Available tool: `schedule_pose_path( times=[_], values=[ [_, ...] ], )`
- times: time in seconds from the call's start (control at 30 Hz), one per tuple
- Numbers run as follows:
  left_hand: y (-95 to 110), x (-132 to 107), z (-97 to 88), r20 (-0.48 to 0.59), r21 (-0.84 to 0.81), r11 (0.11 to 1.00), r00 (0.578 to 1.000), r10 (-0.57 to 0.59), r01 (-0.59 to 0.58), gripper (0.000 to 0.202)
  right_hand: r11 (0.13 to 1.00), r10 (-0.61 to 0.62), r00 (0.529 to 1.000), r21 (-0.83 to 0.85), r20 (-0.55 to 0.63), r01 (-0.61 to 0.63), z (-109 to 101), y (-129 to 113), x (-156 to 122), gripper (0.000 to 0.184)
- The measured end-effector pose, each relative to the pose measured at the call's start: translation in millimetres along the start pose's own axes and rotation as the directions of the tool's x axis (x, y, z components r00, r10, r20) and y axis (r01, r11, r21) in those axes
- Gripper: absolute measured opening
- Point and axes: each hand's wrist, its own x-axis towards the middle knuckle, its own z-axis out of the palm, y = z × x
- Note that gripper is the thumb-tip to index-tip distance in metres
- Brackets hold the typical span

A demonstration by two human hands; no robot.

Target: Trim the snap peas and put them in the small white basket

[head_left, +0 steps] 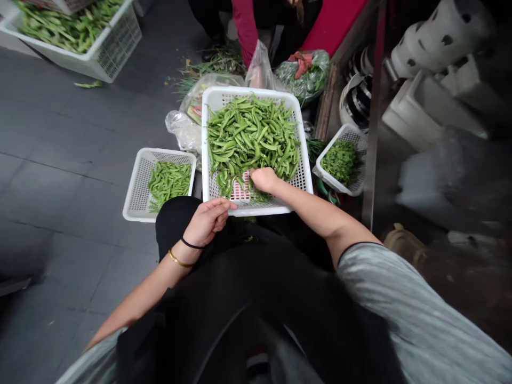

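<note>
A large white perforated basket (205, 144) sits in front of my knees, piled with green pea pods (256, 133). My right hand (264, 180) is inside it at the near edge of the pile, fingers curled in. What those fingers grip is hidden. At the basket's near rim, my left hand (207, 220) has thumb and fingers pinched together; anything between them is too small to make out. Left of my knee stands a smaller white basket (132, 184) with trimmed-looking pods (172, 181) heaped toward its right side.
Leafy greens fill part of a small basket (327, 180) at right. Beyond the big basket are plastic bags (184, 130) and another person's red sleeve (245, 26). A crate of green vegetables (116, 53) stands far left. A metal rack edge (376, 138) bounds the right.
</note>
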Motion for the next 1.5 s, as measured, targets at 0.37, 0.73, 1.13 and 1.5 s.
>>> schedule_pose_path(
  times=[0.37, 0.73, 1.13, 1.5],
  values=[
    [-7, -3, 18.3, 0.040, 0.024, 1.000, 0.999, -0.002, 0.002, 0.026, 0.995, -0.061, 0.998, 0.084, -0.010, 0.061, 0, -10, -18, 0.037],
    [-6, 10, 12.2, -0.128, 0.133, 0.988, 0.987, 0.095, -0.078, 0.036, 0.991, -0.126, 0.946, 0.008, -0.299, 0.134, -23, -43, -94, 0.034],
    [-2, 15, 17.5, 0.119, 0.005, 0.999, 0.992, 0.045, -0.046, 0.027, 0.783, -0.258, 0.737, 0.312, -0.624, 0.538, -8, -27, -134, 0.027],
    [-3, 20, 28.0, 0.213, 0.003, 0.999, 0.976, 0.039, -0.041, 0.025, 0.688, -0.240, 0.613, 0.314, -0.752, 0.654, -3, -45, -141, 0.029]
  ],
)
